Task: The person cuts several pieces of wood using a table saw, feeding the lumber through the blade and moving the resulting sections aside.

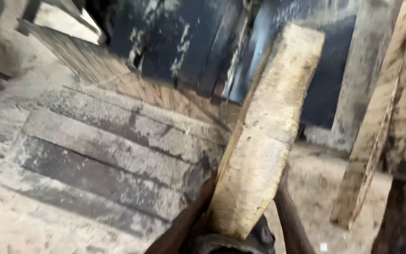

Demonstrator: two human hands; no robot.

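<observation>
Rough pale wood slab (266,136) held up on end between two arms at bottom centre, lifted off the floor (34,221). Hands hidden under slab, grip cannot tell. Dusty floorboards (109,150) left, leaning planks (386,117) right.

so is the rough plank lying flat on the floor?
No, the plank stands tilted upward, gripped between the left hand and right hand.
</observation>
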